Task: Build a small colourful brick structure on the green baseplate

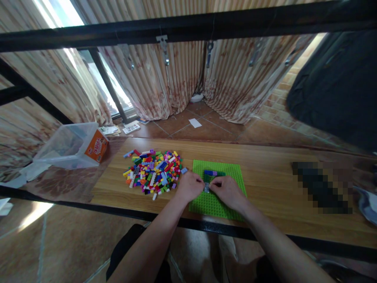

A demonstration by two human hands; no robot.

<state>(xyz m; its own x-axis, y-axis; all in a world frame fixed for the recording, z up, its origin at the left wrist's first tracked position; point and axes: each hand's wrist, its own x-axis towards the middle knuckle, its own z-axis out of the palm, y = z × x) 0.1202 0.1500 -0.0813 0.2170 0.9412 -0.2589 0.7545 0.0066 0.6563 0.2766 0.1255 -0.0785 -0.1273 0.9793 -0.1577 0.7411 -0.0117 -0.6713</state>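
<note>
A bright green baseplate lies on the wooden table in front of me. A small build of blue, purple and dark green bricks stands on it. My left hand and my right hand meet over the plate with fingers curled and pinched together. A small grey piece shows between the fingertips of both hands, just in front of the build. A heap of loose coloured bricks lies on the table directly left of the plate, beside my left hand.
A clear plastic tub with an orange box stands at the table's far left. A blurred dark object lies at the right. A black metal bar crosses overhead; curtains hang behind. Papers lie on the tiled floor.
</note>
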